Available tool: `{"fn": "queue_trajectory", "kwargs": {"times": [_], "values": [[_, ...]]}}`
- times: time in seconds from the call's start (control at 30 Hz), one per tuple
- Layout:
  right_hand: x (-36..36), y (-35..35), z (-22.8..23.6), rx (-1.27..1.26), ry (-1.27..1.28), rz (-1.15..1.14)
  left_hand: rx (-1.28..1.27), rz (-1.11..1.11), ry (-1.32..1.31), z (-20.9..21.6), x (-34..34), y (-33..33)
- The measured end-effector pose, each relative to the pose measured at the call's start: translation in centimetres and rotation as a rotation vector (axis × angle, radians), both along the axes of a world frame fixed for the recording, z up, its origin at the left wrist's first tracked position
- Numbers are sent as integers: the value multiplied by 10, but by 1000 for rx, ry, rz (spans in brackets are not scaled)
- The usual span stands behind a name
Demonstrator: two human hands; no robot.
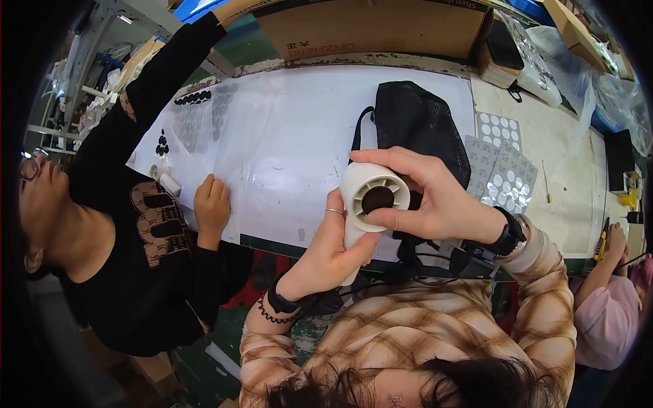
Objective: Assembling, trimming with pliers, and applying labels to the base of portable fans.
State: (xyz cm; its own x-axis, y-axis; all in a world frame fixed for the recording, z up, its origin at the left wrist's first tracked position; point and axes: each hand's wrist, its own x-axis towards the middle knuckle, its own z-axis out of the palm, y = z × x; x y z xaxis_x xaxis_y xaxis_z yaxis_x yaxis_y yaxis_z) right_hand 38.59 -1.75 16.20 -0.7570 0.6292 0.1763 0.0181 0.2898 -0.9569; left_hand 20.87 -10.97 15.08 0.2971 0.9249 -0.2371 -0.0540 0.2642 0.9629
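Over the front edge of the table I hold a white handheld device (352,182), shaped like a small hair dryer. Its round end, with short ribs around a dark disc (378,198), faces up toward me. My left hand (325,253) is closed around the handle. My right hand (445,197) grips the round head, fingers over its far side and thumb pressed at the lower rim of the dark disc. Just beyond my hands lies a black mesh bag (416,122) with a loop strap.
Sheets of white round stickers (510,187) lie right of the bag. A cardboard box (374,30) stands along the back; a black phone (503,42) is at far right. At left, a co-worker's hand (212,204) rests near a sheet with black oval pieces (194,97). Another person (609,313) sits right.
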Motion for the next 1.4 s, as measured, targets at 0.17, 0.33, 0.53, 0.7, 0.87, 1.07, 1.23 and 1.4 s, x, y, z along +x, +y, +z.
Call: {"fn": "queue_trajectory", "kwargs": {"times": [0.17,0.33,0.53,0.7,0.87,1.07,1.23,1.4], "values": [[-1,0,22,73,21,39,-47,-22,-310,0,-2,2],[13,1,17,-133,94,99,-283,-121,-821,11,-5,5],[17,-6,14,-330,161,131,-414,-154,-938,16,-3,0],[19,-9,15,-374,175,144,-417,-159,-926,20,-2,-1],[20,-11,14,-397,189,134,-376,-221,-815,14,-8,-2],[3,-12,12,-359,229,117,278,118,-108,6,1,-10],[-8,-18,8,-363,281,101,311,46,-220,1,-4,-8],[-21,-23,2,-173,258,86,296,140,-216,-6,-5,-15]]}}
